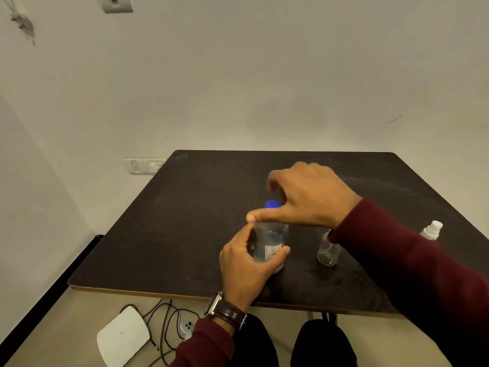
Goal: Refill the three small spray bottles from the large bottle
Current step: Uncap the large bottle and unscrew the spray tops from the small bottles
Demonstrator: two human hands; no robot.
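The large clear bottle (270, 245) with a blue cap (272, 204) stands upright near the middle of the dark table (185, 221). My left hand (246, 263) grips its lower body around the label. My right hand (304, 197) arches over the cap, fingers behind it and thumb stretched in front of the bottle's shoulder; no firm hold on the cap shows. A small clear bottle (327, 252) stands to the right, partly hidden by my right sleeve. Another small bottle with a white spray top (432, 230) shows beyond the sleeve. A third is not visible.
The table's near edge runs just above my knees. On the floor to the left lie a white flat device (121, 337), cables and a power strip (186, 327). A wall socket (145, 166) sits by the table's far left corner.
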